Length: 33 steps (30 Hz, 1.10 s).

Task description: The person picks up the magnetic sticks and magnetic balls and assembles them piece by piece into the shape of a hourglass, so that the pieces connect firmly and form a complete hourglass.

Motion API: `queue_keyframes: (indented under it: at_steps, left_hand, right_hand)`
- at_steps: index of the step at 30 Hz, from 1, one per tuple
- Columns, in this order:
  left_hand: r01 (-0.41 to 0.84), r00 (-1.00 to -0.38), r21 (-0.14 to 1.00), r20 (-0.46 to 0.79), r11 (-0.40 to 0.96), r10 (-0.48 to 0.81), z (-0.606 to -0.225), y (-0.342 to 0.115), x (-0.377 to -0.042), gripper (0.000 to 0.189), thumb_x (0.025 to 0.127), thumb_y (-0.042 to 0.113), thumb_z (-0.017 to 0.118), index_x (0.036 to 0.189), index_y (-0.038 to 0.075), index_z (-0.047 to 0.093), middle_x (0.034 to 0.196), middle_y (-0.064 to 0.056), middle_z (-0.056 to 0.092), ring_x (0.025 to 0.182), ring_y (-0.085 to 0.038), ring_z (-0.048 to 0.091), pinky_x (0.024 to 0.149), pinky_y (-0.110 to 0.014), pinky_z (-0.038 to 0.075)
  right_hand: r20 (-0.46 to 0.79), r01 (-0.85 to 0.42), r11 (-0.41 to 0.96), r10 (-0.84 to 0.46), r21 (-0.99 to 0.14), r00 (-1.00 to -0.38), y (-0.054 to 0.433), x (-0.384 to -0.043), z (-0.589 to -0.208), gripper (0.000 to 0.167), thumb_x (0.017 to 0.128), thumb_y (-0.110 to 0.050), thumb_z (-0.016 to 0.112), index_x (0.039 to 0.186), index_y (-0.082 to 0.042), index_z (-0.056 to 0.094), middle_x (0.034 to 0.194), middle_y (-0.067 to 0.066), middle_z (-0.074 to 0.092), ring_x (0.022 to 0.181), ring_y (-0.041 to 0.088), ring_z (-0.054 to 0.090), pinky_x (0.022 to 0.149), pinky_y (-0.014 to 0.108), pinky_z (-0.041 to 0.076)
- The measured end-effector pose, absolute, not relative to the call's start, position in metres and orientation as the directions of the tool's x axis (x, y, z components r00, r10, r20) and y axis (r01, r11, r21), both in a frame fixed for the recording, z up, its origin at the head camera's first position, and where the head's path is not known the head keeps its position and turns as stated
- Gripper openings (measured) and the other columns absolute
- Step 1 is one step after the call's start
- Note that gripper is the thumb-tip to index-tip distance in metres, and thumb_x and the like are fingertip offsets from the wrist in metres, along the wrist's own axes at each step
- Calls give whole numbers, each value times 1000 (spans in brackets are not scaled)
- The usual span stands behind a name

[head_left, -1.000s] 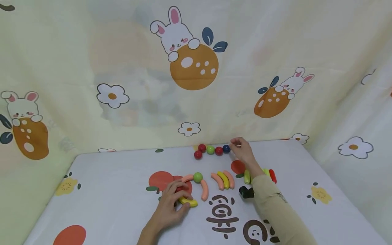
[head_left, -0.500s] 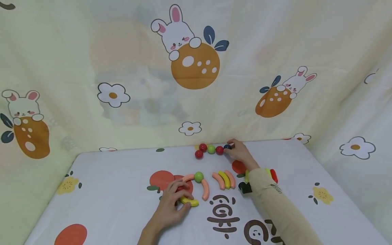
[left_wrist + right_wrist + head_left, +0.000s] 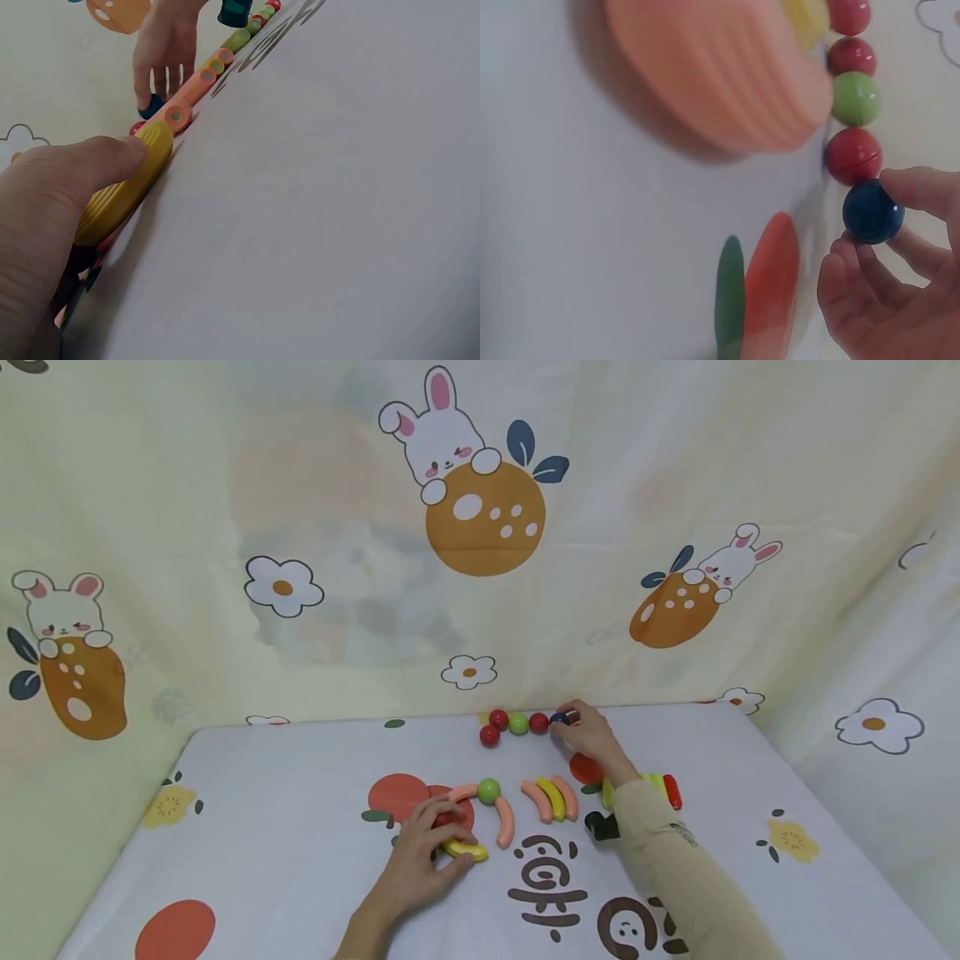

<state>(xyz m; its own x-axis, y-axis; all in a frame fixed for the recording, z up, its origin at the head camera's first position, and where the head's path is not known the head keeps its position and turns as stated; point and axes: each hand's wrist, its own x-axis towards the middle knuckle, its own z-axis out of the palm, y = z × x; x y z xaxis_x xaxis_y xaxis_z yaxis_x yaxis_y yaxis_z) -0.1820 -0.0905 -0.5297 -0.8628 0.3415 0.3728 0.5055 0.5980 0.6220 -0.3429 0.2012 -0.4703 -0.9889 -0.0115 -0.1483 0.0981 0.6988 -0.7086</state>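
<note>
My right hand [image 3: 592,735] pinches a dark blue ball [image 3: 871,214] between thumb and fingers at the table's far edge. That ball sits at the end of a row: a red ball [image 3: 855,156] touches or nearly touches it, then come a green ball [image 3: 856,97] and more red ones. Nearer to me, my left hand [image 3: 416,856] holds a yellow curved toy stick [image 3: 127,191], the thumb lying on its ribbed side. Beyond it, pink curved sticks [image 3: 505,822] and a green ball [image 3: 489,792] lie in an arc. The left fingers partly hide what is beneath them.
Two pink sticks and a yellow stick [image 3: 551,798] lie side by side mid-table. Right of them are a dark green piece [image 3: 600,825], light green pieces [image 3: 607,793] and a red piece [image 3: 672,792], partly behind the right sleeve. A printed curtain [image 3: 360,635] hangs behind the table.
My right hand has moved slightly left and taken the dark blue ball between its fingers. The left hand stays in place on the yellow curved toy stick.
</note>
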Motion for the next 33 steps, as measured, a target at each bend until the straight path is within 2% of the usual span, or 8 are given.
queue_keyframes:
  at_steps: [12,15,23,33]
  left_hand:
    - [499,-866,627,363,598,343,-529,-91,-182,19,78,31,75,95,39,69,124,9,54,128,-13,36,103,-55,33]
    - [505,-863,622,368,598,346,-529,-91,-182,20,77,32,76,95,38,69,124,9,54,128,-13,36,103,-55,33]
    - [513,-859,605,368,609,356,-528,-91,-183,22,75,35,78,95,37,71,123,8,54,127,-13,36,104,-54,32]
    - [518,-855,609,374,600,358,-529,-92,-185,23,74,36,79,95,38,70,123,8,54,127,-13,36,104,-54,32]
  right_hand:
    - [-136,88,650,-24,-755,-990,200,-314,-462,48,93,-32,56,134,-13,43,137,17,45,121,34,46,95,44,48]
    - [-138,89,638,-28,-765,-990,197,-305,-459,46,92,-34,58,133,-15,45,135,15,47,118,32,48,94,42,48]
    - [-136,77,591,-56,-803,-989,194,-293,-463,45,91,-34,60,131,-15,48,131,13,49,108,28,54,80,32,53]
    - [-157,98,556,-60,-825,-986,188,-283,-466,42,91,-37,60,129,-21,49,132,9,49,107,25,55,84,33,51]
